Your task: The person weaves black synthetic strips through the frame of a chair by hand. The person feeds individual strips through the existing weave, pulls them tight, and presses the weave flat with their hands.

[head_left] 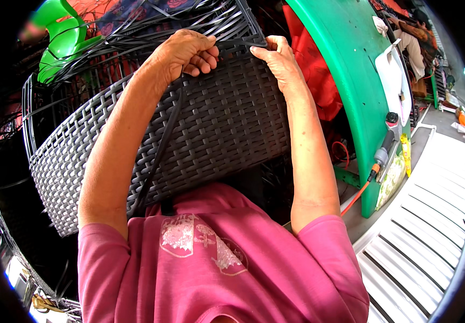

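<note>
A dark grey woven wicker panel (211, 118) leans across my lap, its weave close and flat. At its upper edge my left hand (192, 53) is closed, thumb and forefinger pinching a thin dark plastic strip (235, 42) along the rim. My right hand (281, 59) grips the frame corner (261, 40), thumb on the near side and fingers behind it. A long loose dark strand (169, 126) hangs from beneath my left wrist down over the weave to my lap. Many loose strip ends (189, 24) spread out behind the rim.
A bright green plastic chair (63, 40) stands at the far left. On the right are a green table (340, 59), a white container (394, 81), an air tool (384, 148) with an orange hose, and a yellow tube (406, 153). White slats (415, 231) lie at lower right.
</note>
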`<move>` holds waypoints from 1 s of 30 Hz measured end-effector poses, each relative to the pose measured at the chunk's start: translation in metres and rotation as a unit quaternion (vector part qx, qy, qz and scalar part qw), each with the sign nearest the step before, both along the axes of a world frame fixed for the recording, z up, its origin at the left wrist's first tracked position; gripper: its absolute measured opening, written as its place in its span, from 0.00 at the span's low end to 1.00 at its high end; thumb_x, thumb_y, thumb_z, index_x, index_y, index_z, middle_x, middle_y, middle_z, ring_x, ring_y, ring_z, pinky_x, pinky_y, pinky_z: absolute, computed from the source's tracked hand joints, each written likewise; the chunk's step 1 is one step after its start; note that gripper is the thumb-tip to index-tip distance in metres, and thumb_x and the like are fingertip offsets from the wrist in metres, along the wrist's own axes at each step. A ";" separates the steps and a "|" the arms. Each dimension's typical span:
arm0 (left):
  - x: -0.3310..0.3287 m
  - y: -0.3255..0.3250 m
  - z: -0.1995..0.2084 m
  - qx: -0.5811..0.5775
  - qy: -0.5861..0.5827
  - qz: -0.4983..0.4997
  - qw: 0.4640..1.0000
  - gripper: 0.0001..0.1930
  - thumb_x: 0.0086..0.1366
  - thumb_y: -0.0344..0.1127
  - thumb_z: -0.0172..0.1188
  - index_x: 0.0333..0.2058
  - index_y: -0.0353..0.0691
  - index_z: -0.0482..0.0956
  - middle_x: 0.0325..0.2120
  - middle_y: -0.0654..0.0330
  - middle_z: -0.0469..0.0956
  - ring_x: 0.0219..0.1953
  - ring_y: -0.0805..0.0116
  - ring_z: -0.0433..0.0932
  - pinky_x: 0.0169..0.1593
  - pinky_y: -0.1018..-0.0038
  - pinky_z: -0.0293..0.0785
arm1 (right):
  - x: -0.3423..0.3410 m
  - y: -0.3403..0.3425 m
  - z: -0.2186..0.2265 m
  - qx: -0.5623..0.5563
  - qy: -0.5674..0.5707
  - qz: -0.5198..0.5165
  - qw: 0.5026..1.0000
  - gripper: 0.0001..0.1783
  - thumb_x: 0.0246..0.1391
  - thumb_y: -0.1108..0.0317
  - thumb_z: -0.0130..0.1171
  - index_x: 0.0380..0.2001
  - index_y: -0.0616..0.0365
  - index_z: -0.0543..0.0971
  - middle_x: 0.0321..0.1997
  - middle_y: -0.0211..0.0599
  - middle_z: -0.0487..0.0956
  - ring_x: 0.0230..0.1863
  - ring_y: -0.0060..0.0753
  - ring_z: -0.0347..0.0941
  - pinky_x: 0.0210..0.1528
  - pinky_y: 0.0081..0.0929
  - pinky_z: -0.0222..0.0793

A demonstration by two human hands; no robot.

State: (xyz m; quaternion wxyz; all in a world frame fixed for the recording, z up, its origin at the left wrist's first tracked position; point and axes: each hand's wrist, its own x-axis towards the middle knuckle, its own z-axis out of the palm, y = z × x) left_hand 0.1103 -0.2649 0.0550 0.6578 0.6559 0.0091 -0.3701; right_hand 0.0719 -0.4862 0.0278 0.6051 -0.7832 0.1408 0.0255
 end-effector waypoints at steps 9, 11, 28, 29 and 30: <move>-0.003 0.002 -0.002 0.005 -0.025 0.003 1.000 0.14 0.66 0.40 0.50 0.29 0.33 0.74 0.17 0.58 0.77 0.14 0.78 0.75 0.13 0.86 0.68 | -0.005 -0.013 -0.003 0.062 -0.021 0.066 0.996 0.31 0.40 0.69 0.61 0.50 0.67 0.66 0.47 0.42 0.71 0.48 0.30 0.67 0.52 0.26 0.62; -0.003 0.002 -0.003 0.005 -0.027 -0.004 1.000 0.15 0.66 0.40 0.50 0.29 0.33 0.74 0.17 0.58 0.77 0.14 0.78 0.75 0.13 0.86 0.68 | -0.008 -0.019 -0.008 0.051 -0.032 0.093 0.994 0.33 0.41 0.68 0.60 0.52 0.67 0.65 0.50 0.43 0.71 0.50 0.31 0.67 0.53 0.27 0.61; -0.013 0.003 0.010 0.056 -0.082 -0.082 0.992 0.11 0.66 0.37 0.46 0.30 0.35 0.70 0.18 0.54 0.77 0.14 0.74 0.75 0.14 0.83 0.69 | -0.020 -0.004 0.008 -0.071 -0.100 0.085 0.989 0.29 0.43 0.68 0.59 0.51 0.69 0.68 0.44 0.42 0.76 0.45 0.29 0.71 0.50 0.24 0.64; -0.012 0.003 0.009 0.050 -0.071 -0.073 0.994 0.11 0.65 0.37 0.46 0.30 0.35 0.69 0.18 0.54 0.77 0.13 0.74 0.75 0.13 0.83 0.68 | -0.018 -0.006 0.000 -0.116 -0.141 0.071 0.981 0.29 0.43 0.68 0.58 0.50 0.69 0.69 0.43 0.43 0.76 0.46 0.30 0.71 0.51 0.24 0.63; -0.013 0.003 0.006 0.036 -0.064 -0.063 0.995 0.11 0.65 0.37 0.46 0.30 0.35 0.69 0.18 0.53 0.77 0.13 0.74 0.74 0.13 0.82 0.68 | -0.017 -0.007 -0.003 -0.097 -0.138 0.073 0.983 0.28 0.43 0.68 0.58 0.50 0.69 0.69 0.43 0.43 0.76 0.46 0.30 0.71 0.51 0.24 0.63</move>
